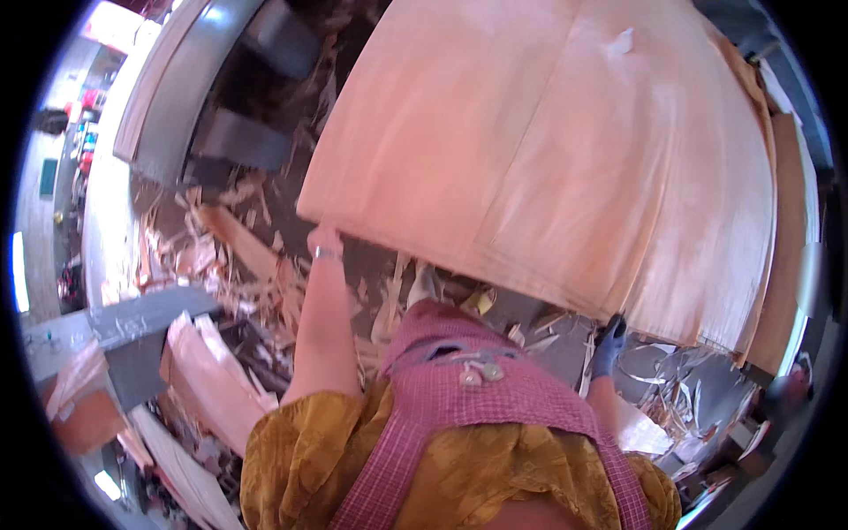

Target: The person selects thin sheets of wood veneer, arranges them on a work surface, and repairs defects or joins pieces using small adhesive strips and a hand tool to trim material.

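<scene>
A wide, pale pinkish wood veneer sheet [442, 150] lies in front of me, with a long seam running across it and a small white scrap [622, 41] on top. At its near left corner my left hand [325, 238], bare with a band at the wrist, closes on the edge; its fingers are partly hidden by the sheet. Farther right along the same near edge, my right hand [608, 344] wears a dark blue-grey glove and grips the border, its fingertips partly out of sight. More veneer layers [776, 238] show beyond the right side.
Torn veneer strips and shavings [238, 247] litter the floor on the left, with more scraps [689, 402] at the lower right. A grey metal ledge [124, 318] stands left, beside leaning veneer offcuts [208, 375]. Grey machine parts [243, 137] are at the upper left.
</scene>
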### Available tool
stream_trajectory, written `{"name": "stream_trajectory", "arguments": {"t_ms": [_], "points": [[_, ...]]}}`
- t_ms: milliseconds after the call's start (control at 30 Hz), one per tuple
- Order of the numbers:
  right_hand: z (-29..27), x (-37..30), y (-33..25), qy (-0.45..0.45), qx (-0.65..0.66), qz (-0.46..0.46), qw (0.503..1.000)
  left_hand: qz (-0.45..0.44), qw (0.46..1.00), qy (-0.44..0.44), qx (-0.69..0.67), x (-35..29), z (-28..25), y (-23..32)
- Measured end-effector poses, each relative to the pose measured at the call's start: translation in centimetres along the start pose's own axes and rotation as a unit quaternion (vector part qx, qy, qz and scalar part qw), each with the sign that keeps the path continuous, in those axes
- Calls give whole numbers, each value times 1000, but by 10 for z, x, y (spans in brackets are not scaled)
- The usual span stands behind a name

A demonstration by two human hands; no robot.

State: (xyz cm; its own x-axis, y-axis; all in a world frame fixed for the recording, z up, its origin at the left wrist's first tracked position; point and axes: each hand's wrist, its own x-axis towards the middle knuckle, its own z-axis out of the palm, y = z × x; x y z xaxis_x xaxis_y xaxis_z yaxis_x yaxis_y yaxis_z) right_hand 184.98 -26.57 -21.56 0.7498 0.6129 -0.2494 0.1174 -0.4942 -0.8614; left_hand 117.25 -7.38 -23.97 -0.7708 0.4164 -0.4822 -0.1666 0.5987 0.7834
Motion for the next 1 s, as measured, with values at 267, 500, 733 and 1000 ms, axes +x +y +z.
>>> {"name": "stream_trajectory", "arguments": {"t_ms": [267, 500, 733, 1000], "points": [[-29, -101, 28, 33, -267, -16, 963, 527, 708, -173, 437, -164, 49, 12], [38, -50, -12, 4, -200, -59, 978, 524, 636, -247, 510, -203, 87, 23], [52, -64, -63, -99, 173, 125, 972, 501, 605, -284, 550, -206, 91, 37], [-21, -41, -74, -52, 194, 119, 972, 459, 595, -331, 570, -212, 98, 43]]}}
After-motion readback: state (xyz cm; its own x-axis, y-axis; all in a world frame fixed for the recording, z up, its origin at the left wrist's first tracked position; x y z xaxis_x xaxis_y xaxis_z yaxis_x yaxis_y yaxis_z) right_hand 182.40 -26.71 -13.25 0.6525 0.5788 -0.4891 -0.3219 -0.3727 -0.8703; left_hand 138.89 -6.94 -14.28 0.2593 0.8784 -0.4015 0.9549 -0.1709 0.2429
